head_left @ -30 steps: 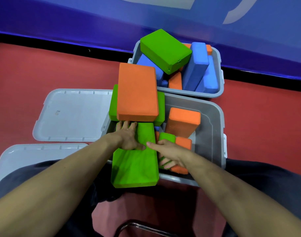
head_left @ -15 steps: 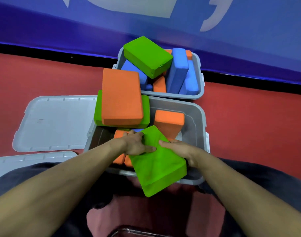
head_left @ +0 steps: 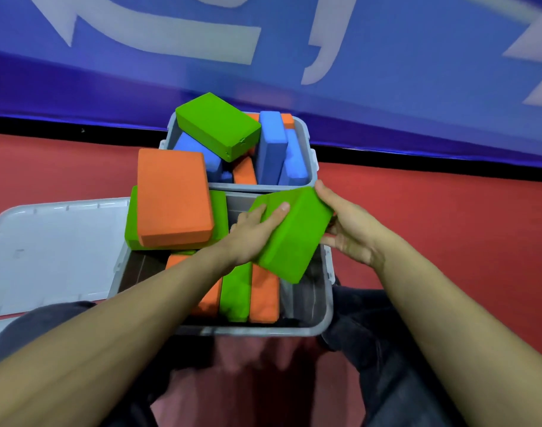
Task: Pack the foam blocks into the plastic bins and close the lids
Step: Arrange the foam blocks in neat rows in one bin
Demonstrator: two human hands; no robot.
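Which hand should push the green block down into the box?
Probably the left hand: it lies on top of the green block, above the near bin. The right hand only grips its outer edge.

A smooth red floor (head_left: 448, 211) fills the lower ground, glossy enough to give a dull reflection in the near part. Along the far edge of the red floor runs a narrow black strip (head_left: 417, 160). Directly above that strip rises a blue wall banner (head_left: 386, 72) bearing large pale grey-white markings (head_left: 171, 35), cropped and unreadable. Light is even and soft.
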